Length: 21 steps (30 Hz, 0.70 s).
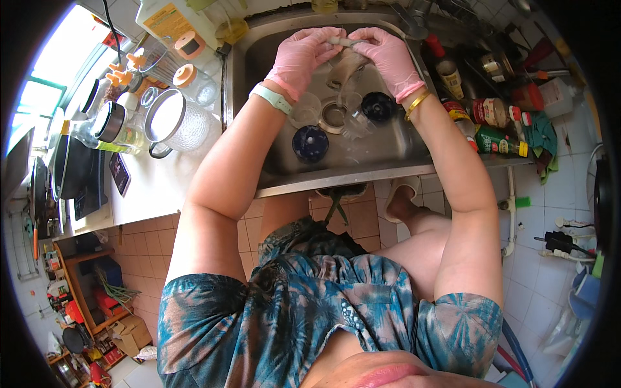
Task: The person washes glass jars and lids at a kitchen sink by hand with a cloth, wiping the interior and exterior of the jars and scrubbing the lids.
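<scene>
Over the far part of a stainless steel sink, my left hand and my right hand come close together in pink gloves. Between their fingertips they pinch a narrow pale strip, its exact kind unclear. Just below it hangs or lies a translucent brownish piece; whether the two are joined I cannot tell. Two dark blue round lids rest on the sink floor. Around the drain are a clear round container and a clear plastic piece.
Left of the sink, a white counter bears a textured glass jug, a lidded glass jar, oil bottles and a phone. Several sauce bottles and a teal cloth crowd the right side. A faucet stands behind.
</scene>
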Motion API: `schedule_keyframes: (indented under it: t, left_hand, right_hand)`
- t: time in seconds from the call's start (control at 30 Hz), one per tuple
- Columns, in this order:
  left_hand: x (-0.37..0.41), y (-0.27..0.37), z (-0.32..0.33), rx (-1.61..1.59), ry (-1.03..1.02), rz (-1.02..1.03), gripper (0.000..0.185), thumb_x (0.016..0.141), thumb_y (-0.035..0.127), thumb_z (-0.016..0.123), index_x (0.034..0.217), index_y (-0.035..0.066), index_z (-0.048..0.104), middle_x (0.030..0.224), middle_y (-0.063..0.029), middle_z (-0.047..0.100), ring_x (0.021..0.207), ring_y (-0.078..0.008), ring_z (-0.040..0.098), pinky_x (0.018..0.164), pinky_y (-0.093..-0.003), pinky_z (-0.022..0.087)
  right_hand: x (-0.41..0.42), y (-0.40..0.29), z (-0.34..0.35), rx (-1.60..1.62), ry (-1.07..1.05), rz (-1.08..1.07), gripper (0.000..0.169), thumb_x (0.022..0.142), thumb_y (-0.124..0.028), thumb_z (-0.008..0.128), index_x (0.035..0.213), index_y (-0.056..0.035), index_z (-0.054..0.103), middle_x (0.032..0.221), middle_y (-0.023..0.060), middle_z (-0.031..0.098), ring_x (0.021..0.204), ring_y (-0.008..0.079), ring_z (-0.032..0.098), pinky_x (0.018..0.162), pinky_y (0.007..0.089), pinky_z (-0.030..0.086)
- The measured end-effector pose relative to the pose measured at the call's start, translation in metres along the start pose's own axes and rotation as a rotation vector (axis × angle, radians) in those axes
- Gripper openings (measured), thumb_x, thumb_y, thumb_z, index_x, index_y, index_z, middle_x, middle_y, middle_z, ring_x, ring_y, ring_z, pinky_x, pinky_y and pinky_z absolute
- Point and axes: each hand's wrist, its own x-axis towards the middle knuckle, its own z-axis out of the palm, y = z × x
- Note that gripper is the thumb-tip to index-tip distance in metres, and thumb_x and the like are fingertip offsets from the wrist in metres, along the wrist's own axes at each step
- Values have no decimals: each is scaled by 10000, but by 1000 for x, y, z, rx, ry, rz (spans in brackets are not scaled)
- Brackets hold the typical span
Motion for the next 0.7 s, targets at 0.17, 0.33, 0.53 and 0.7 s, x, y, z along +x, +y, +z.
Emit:
schedule_keyframes:
  t: [0.17,0.33,0.53,0.7]
  left_hand:
    - [2,-2,-3,67,-102,-1,286,1024,175,618,1216,-36,642,1210,-107,698,1088,-181,668,1027,-307,525]
    - [0,-2,1,184,-66,-9,280,999,130,661,1221,-39,639,1174,-111,700,1032,-182,683,983,-294,558]
    - [7,-8,-4,23,11,-52,262,999,104,654,1204,-57,628,1116,-124,700,1005,-199,691,958,-305,578]
    - [8,-10,-8,26,-10,-101,243,1023,116,609,1190,-60,629,1150,-141,693,1012,-215,687,970,-322,574]
  right_hand:
    - [5,0,-14,100,51,58,182,914,-33,702,1090,-14,742,1057,40,726,956,114,651,883,235,515]
    - [6,3,-15,56,48,-46,170,922,-39,699,1082,-21,752,1046,31,732,962,118,661,873,244,525]
    - [9,-5,-24,231,220,99,204,979,-44,605,1148,-33,718,1120,51,717,1011,112,670,885,239,532]
    - [-4,-24,-14,302,53,-113,263,969,-20,575,1188,-31,719,1145,41,729,1067,126,670,948,256,524]
